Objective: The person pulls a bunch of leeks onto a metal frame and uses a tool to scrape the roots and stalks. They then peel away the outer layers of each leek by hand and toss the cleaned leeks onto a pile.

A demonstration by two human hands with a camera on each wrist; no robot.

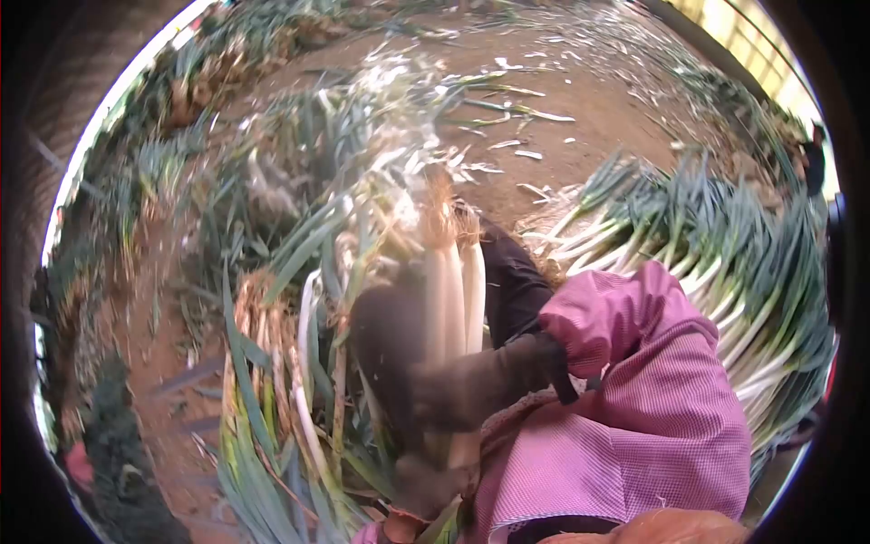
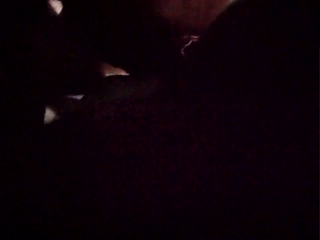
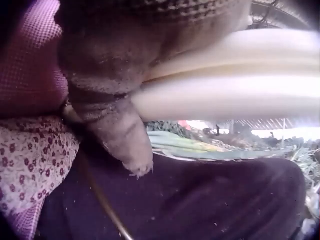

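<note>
A few thick green onions (image 1: 444,299) stand upright in front of me, white stalks up and root tufts at the top. My right hand (image 1: 471,385), in a dark glove, wraps around the stalks at mid-height. In the right wrist view, gloved fingers (image 3: 127,142) curl about the pale stalks (image 3: 225,95). Lower down, my gloved left hand (image 1: 426,485) grips the same bunch near its leafy end, blurred and partly behind the stalks. The left wrist view is almost wholly dark.
Trimmed green onions (image 1: 698,245) lie in a broad row at the right. Untrimmed ones (image 1: 272,390) with brown roots lie to the left. Peelings (image 1: 399,91) litter the earth floor (image 1: 580,118) ahead. A dark-trousered knee (image 1: 512,281) is just beyond the bunch.
</note>
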